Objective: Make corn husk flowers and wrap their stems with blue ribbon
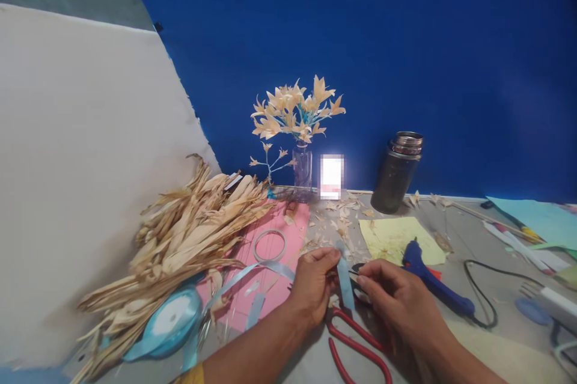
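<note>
My left hand (315, 285) pinches the upper end of a short light blue ribbon strip (345, 285) that hangs down between my hands. Close beside it, my right hand (394, 294) has thumb and forefinger closed near a thin dark line by the strip. What these fingers hold is too small to make out. Red-handled scissors (360, 339) lie just below, partly behind my right hand. To the left sits a roll of light blue ribbon (174, 321), its loose ribbon end (237, 279) trailing toward my left wrist. A cut ribbon piece (255, 310) lies on pink paper (288, 240).
Dried corn husks (193, 234) are heaped at left. Husk flowers (293, 107) stand in a glass bottle (303, 170) at the back. A dark flask (396, 173), yellow paper (406, 237) and a blue glue gun (437, 285) with its cord (493, 309) are at right. A tape ring (256, 246) lies left.
</note>
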`<state>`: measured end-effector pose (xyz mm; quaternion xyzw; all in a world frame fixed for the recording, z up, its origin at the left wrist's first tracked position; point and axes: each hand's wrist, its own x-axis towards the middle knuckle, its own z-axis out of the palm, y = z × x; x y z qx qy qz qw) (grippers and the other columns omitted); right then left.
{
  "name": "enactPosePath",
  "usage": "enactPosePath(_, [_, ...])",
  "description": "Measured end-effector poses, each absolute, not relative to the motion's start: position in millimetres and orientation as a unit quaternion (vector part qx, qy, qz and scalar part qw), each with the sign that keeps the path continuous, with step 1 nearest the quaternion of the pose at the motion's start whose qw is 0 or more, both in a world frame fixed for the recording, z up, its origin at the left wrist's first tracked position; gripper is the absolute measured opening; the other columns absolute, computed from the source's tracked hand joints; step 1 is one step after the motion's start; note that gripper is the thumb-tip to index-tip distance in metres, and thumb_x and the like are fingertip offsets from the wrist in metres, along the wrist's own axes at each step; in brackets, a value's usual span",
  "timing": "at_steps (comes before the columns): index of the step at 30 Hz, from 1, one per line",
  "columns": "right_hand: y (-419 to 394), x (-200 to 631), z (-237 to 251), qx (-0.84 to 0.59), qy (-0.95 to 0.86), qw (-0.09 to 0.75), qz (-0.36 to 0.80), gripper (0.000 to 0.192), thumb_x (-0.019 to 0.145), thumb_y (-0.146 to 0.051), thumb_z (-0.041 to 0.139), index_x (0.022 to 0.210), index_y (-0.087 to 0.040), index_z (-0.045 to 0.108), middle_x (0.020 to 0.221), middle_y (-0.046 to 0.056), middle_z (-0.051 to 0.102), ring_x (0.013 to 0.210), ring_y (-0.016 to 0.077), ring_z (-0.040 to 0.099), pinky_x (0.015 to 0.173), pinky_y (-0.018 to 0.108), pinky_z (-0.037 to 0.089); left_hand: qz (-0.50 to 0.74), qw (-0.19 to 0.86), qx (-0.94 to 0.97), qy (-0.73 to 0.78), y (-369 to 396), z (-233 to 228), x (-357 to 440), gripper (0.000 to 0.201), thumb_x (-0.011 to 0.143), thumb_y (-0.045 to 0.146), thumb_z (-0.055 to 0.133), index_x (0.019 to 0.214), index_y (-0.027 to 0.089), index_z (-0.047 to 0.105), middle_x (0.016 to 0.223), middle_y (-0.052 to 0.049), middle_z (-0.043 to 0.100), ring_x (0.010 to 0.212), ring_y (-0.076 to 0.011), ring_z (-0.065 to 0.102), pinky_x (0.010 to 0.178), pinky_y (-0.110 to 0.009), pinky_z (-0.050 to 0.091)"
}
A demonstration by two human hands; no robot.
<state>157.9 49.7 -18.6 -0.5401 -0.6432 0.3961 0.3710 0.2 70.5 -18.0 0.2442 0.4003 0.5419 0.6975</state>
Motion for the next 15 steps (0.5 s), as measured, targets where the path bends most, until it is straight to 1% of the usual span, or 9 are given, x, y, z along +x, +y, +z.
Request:
enactPosePath(3, [50.3, 158.2, -19.1, -0.546, -0.663, 0.351, 0.373, 0.022, 0.085, -0.04, 0.058, 0.075, -0.022, 0.065, 0.065, -0.001, 0.067, 0.058, 0.0172, 0.06, 0.057, 0.026, 0.044, 0.545, 0.696, 0.248, 0.397, 71.0, -19.7, -0.7, 0.035, 0.058, 0.035, 0.086, 0.064, 0.013, 0.06, 0.059, 0.001, 0.054, 0.053, -0.0095, 0.049, 0.053, -0.023, 0.042])
enactPosePath(6, [52.6, 156.9, -19.5, -0.548, -0.671, 0.329, 0.376, 0.02, 0.084, -0.038, 0.057, 0.074, -0.021, 0.064, 0.065, 0.0, 0.069, 0.06, 0.018, 0.061, 0.059, 0.027, 0.045, 0.544, 0.698, 0.255, 0.39, 70.7, -20.3, -0.4, 0.034, 0.059, 0.035, 0.086, 0.064, 0.013, 0.06, 0.059, 0.002, 0.053, 0.053, -0.009, 0.048, 0.053, -0.022, 0.042])
enactPosePath(15, [51.7, 154.5, -17.7, -0.553, -0.663, 0.326, 0.385, 0.018, 0.08, -0.037, 0.057, 0.073, -0.022, 0.062, 0.059, -0.002, 0.062, 0.056, 0.0167, 0.055, 0.057, 0.027, 0.042, 0.552, 0.69, 0.261, 0.388, 69.7, -20.7, 0.9, 0.035, 0.059, 0.035, 0.088, 0.069, 0.013, 0.063, 0.06, 0.002, 0.054, 0.053, -0.0095, 0.049, 0.053, -0.024, 0.043])
